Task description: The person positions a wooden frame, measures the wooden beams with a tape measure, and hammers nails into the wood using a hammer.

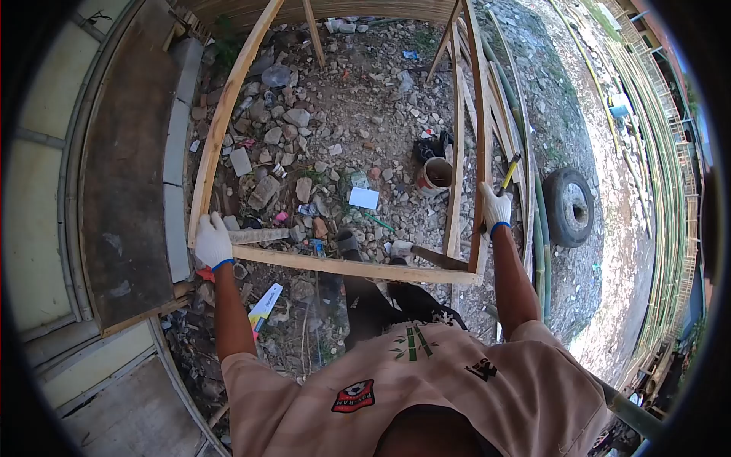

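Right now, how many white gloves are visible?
2: one on the left hand, gripping the wooden frame at its near left corner; one on the right hand, gripping its right side. Others may hide in the rubble.

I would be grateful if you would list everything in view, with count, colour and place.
wooden frame: one, pale brown, across the centre
tire: one, dark grey, ground at right
bucket: one, whitish, inside the frame
black plastic bag: one, beside the bucket
yellow-handled tool: one, by the right hand
white rectangular piece: one, on the rubble
printed flat object: one, multicoloured, near the left forearm
bamboo poles: several, green, right side
large panel: one, brown, far left
rubble: too many to count, mostly grey, ground
left hand: one, white glove, on the frame's left corner
right hand: one, white glove, on the frame's right side
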{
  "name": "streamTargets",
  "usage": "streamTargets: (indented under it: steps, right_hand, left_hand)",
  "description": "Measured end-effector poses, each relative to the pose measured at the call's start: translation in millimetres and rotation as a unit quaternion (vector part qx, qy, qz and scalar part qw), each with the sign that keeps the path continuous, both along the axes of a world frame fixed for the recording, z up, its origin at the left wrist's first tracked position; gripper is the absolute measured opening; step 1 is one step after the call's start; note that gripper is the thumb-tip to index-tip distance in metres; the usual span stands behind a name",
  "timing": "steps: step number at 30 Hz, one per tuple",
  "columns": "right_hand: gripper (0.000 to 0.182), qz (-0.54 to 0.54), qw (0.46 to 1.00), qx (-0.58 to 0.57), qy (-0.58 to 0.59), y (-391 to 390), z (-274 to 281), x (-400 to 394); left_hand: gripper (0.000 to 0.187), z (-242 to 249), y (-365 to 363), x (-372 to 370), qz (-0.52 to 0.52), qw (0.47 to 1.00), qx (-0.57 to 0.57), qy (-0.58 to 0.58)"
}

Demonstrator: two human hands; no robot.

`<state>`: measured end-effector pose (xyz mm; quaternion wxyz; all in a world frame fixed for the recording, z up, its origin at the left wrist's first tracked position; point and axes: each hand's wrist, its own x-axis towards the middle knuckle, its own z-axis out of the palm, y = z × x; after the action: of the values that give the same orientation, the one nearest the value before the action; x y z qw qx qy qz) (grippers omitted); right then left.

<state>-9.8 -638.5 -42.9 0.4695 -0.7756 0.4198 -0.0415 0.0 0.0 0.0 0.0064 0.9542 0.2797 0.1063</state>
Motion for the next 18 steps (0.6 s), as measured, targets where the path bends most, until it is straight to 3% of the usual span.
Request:
streamTargets:
  steps: [3,6,9,11,13,14,17,18]
  right_hand:
    - [0.046,-0.012,0.999,-0.053,0.000,-14,15,-7]
    - [0.045,0.018,0.999,-0.024,0.036,-6,26,15]
    - [0.060,0.006,0.997,-0.057,0.060,-17,22,44]
    - [0.075,0.010,0.998,-0.036,0.055,-19,35,76]
    - [0.075,-0.007,0.998,-0.060,0.011,-27,30,105]
    - [0.075,-0.016,0.996,-0.043,0.075,-35,34,118]
    - [0.075,0.011,0.997,-0.052,0.058,-51,18,146]
    - [0.085,0.034,0.995,-0.073,0.060,-45,26,152]
  left_hand:
    - [0.039,12,-13,6,-0.034,0.997,-0.059,0.026]
    - [0.044,36,5,62,-0.046,0.989,-0.102,-0.095]
    - [0.055,28,36,129,-0.062,0.984,-0.138,-0.099]
    - [0.068,35,34,175,-0.062,0.981,-0.178,-0.050]
    - [0.083,27,40,220,-0.076,0.970,-0.230,0.001]
    - [0.083,21,41,240,-0.073,0.969,-0.237,0.000]
    - [0.095,-4,43,299,-0.103,0.946,-0.301,0.065]
    - [0.099,-13,43,317,-0.109,0.933,-0.329,0.091]
